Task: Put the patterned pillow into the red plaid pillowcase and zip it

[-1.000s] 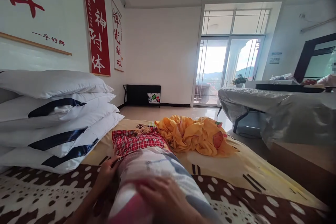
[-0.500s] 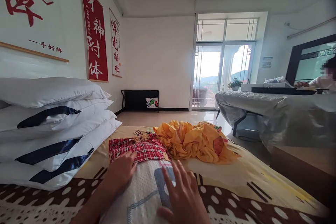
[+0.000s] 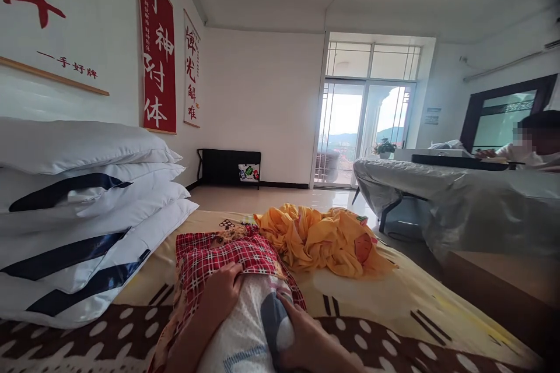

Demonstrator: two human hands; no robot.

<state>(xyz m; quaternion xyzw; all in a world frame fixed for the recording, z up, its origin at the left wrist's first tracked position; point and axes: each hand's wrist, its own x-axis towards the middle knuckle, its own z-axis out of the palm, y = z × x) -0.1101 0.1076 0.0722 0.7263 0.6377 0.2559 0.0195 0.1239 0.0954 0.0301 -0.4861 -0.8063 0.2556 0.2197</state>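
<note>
A white pillow (image 3: 247, 317) with grey-blue patches lies lengthwise in front of me, its far end inside a red plaid pillowcase (image 3: 245, 250). The plaid cloth also runs down the pillow's left side toward me. My left hand (image 3: 223, 288) is closed with curled fingers at the case's opening edge, on the left of the pillow. On the pillow's right side, my right hand (image 3: 301, 335) is closed on its patterned surface, bunching it; some of its fingers are hidden. Just beyond the case lies a crumpled yellow cloth (image 3: 315, 239).
A stack of white pillows with dark stripes (image 3: 96, 227) stands on the left of the patterned bedspread (image 3: 371, 303). A plastic-covered table (image 3: 459, 192) is at the right, with a person behind it. A brown box-like edge (image 3: 503, 274) shows at lower right.
My right hand has gone from spread fingers over the pillow to gripping its right side. More plaid case now shows along the pillow's sides. The view has shifted slightly.
</note>
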